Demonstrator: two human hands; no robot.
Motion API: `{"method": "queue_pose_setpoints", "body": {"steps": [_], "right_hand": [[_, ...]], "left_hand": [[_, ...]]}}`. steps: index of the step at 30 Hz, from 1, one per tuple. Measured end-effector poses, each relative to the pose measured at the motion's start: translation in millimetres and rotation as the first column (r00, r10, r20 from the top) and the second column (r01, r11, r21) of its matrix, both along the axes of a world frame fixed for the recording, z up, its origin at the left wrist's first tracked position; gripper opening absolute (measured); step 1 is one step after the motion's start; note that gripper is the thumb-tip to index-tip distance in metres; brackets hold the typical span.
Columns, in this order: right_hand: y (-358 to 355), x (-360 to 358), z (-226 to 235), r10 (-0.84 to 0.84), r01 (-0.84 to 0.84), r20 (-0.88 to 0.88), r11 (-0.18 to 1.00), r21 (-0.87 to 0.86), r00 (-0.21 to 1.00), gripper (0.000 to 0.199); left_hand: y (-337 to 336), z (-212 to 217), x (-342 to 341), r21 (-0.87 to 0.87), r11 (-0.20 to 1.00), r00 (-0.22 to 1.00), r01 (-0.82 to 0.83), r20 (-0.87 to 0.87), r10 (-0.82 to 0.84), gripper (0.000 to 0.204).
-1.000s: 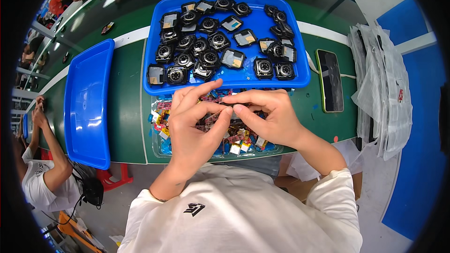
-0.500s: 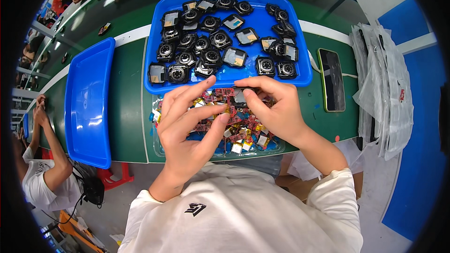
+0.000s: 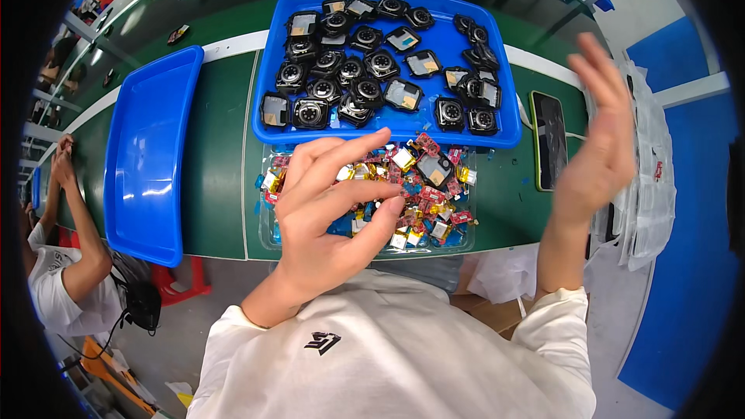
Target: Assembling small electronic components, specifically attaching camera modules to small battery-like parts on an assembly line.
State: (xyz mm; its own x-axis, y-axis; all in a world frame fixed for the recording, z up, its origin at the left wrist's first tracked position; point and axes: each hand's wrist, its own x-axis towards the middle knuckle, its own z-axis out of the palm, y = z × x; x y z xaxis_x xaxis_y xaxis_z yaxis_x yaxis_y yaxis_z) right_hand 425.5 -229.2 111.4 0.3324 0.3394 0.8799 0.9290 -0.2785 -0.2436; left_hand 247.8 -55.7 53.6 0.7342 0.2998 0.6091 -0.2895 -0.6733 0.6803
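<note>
Green bench top (image 3: 217, 147) fills the middle of the frame, with a white line running along its far side.

At centre, our left hand (image 3: 330, 221) hovers over a clear tray (image 3: 268, 240) of small parts (image 3: 431, 194), fingers loosely curled, thumb and fingertips drawn near each other; we cannot tell whether anything small is pinched between them. The parts under it are a jumble of red, gold and blue pieces, with one dark square module lying on top just right of the fingertips.

At the right of the frame, our right hand (image 3: 597, 136) is raised well clear of the bench, flat and spread, palm turned inward, holding nothing. Below and behind it lies a dark phone (image 3: 551, 140) on the green surface, and further right a heap of clear plastic bags (image 3: 648, 178).

Directly above the clear tray, touching its far edge, sits a blue tray (image 3: 458, 46) filled with black watch bodies (image 3: 349, 70), some face up, some showing round backs. At the left of the frame a second blue tray (image 3: 147, 163) lies lengthwise. Another person's arm (image 3: 74, 217) shows at the far left edge.
</note>
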Motion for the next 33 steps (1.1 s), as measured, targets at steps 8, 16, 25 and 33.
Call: {"method": "queue_pose_setpoints", "body": {"steps": [8,16,25,33], "right_hand": [[-7.9,-10.2,43.8,0.064,-0.066,0.077,0.997,0.025,0.995,0.045],[3.8,-20.4,49.3,0.058,-0.055,0.034,0.996,-0.070,0.998,0.043],[12.5,-28.4,36.8,0.061,-0.068,-0.048,0.987,-0.149,0.997,0.040],[19.6,-37.1,28.6,0.135,-0.152,-0.100,0.972,-0.181,0.986,0.037]], "left_hand": [[-1.2,2.2,-1.5,-0.029,0.999,0.999,0.034,0.039,-0.033,0.015],[5.9,6.3,-5.8,0.129,0.982,0.990,0.136,0.009,-0.138,0.017],[20.3,2.7,-23.7,0.362,0.903,0.971,0.233,-0.135,-0.196,0.014],[24.2,-5.8,-31.4,0.442,0.827,0.935,0.348,-0.231,-0.270,0.016]]}}
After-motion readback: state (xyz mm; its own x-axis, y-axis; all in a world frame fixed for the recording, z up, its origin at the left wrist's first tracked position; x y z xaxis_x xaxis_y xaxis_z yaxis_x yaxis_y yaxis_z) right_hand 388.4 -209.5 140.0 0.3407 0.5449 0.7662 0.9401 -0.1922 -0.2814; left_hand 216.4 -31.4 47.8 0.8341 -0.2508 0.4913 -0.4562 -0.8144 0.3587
